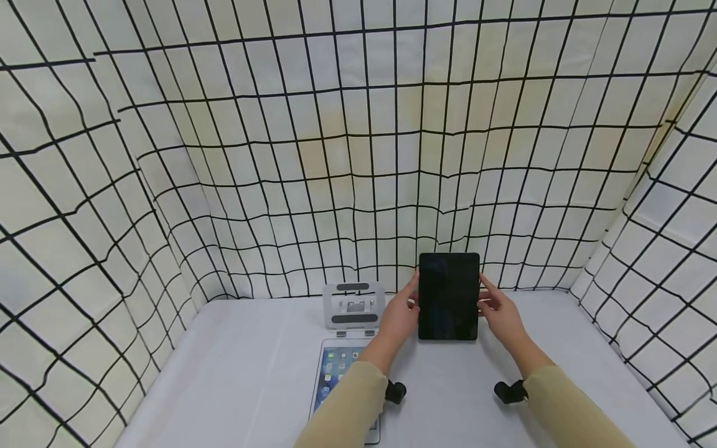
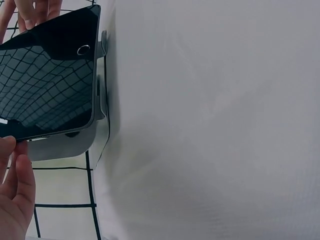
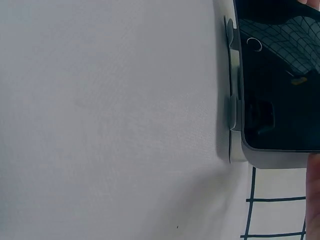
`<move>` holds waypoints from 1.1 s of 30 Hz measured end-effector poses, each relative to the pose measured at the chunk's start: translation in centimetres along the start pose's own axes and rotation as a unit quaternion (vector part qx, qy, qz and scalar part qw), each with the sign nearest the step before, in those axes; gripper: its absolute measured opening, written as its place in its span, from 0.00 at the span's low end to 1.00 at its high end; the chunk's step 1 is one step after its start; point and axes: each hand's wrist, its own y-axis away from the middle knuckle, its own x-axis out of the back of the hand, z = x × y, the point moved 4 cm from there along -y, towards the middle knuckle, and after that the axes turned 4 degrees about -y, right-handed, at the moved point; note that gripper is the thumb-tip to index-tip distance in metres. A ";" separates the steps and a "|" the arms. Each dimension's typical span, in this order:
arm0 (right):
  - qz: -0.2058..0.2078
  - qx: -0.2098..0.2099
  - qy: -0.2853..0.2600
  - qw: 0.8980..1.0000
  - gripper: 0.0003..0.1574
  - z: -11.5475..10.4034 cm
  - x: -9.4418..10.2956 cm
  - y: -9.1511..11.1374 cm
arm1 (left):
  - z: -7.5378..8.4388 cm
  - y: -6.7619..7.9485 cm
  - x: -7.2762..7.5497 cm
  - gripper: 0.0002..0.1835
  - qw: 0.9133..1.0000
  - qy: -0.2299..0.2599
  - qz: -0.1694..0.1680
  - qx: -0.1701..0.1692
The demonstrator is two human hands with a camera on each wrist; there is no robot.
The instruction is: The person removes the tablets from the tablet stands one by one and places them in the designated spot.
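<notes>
A tablet [image 1: 449, 297] with a dark screen stands upright at the back of the table, its round home button near the lower edge. My left hand [image 1: 400, 316] pinches its left side; my right hand [image 1: 500, 316] holds the right side. Both wrist views show the tablet's bottom edge at two grey hooks [image 2: 101, 103] of a stand [image 3: 280, 160], most of which is hidden behind it. In the left wrist view my left hand [image 2: 15, 192] has its fingertips at the tablet's near edge, and my right hand [image 2: 37, 14] is across from it.
A second stand [image 1: 354, 318], light grey with dark pads, is left of my left hand. Before it lies a white-framed tablet [image 1: 330, 367] with a lit screen of app icons, partly hidden by my left sleeve. Black-gridded white cloth walls [image 1: 381, 155] surround the white table [image 1: 235, 373].
</notes>
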 end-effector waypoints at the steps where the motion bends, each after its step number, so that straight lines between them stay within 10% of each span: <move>1: -0.002 0.001 0.001 1.000 0.44 0.0 0.0 0.1 | 0.0 0.1 0.0 0.44 1.000 0.001 0.000 -0.001; 33: -0.104 -0.051 -0.042 0.992 0.43 -1.6 1.2 4.1 | -0.1 4.5 0.8 0.48 0.984 0.158 -0.076 0.027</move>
